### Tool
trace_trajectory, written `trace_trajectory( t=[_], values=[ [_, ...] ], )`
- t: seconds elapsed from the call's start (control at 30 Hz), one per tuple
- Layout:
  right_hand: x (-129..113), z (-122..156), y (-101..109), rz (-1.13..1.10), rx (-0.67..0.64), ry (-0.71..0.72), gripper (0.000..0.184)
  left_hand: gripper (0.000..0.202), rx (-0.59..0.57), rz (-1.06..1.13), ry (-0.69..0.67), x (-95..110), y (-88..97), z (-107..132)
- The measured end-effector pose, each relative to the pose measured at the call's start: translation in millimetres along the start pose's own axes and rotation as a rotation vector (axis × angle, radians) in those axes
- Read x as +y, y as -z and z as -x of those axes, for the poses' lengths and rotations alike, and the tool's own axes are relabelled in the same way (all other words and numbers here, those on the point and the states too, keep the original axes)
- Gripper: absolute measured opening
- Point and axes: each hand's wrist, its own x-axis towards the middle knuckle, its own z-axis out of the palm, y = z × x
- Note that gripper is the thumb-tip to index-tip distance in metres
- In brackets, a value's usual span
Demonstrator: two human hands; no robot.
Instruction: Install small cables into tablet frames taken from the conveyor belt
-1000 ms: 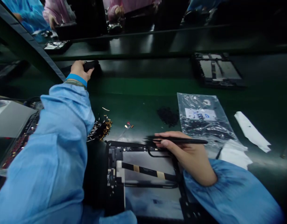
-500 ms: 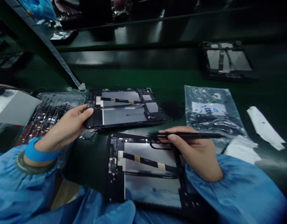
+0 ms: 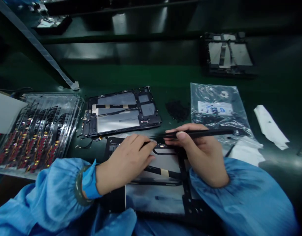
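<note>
In the head view an opened tablet point(image 3: 155, 198) lies close to my body, its silver inside and flat ribbon cable showing. My left hand point(image 3: 127, 162) is bent over its upper edge with fingers curled together; what they pinch, if anything, is hidden. Black tweezers point(image 3: 211, 132) lie across my right hand point(image 3: 206, 159), held between thumb and fingers, their tips pointing left above the same edge. Behind it rests a second opened tablet point(image 3: 117, 123), slightly slanted, untouched by either hand. A heap of small black pieces point(image 3: 177, 110) sits right of that tablet.
On the left stand clear plastic trays point(image 3: 40, 137) of small cabled parts beside a white box point(image 3: 7, 111). A clear labelled bag point(image 3: 217, 108) and crumpled white paper point(image 3: 248, 152) lie right, with a white strip point(image 3: 271, 126) beyond. Another opened tablet point(image 3: 228, 55) sits farther back.
My left hand has let go of the rear tablet, which now lies down, and has moved right and nearer onto the front tablet's upper edge. My right hand keeps the tweezers in place.
</note>
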Motion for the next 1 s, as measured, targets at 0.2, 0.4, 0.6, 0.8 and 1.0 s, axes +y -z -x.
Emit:
trace_trajectory(
  t=[0.2,0.4,0.6,0.8,1.0],
  values=[
    [-2,2,2,0.11,-0.058,0.008,0.014,0.026,0.007,0.162,0.069,-2,0.3,5],
    [-8,2,0,0.327,-0.174,0.063,0.015,0.028,0.036,0.173,0.044,-1,-1.9,18],
    [-8,2,1,0.378,-0.216,0.07,0.014,0.03,0.107,0.073,-0.034,-1,-9.1,18],
    [-9,2,-1,0.344,-0.154,0.027,0.017,0.03,0.129,0.134,0.086,-1,-5.8,11],
    [-8,2,0,0.337,-0.152,0.01,0.019,0.022,0.078,0.202,0.167,-4,-7.2,-3]
  ],
)
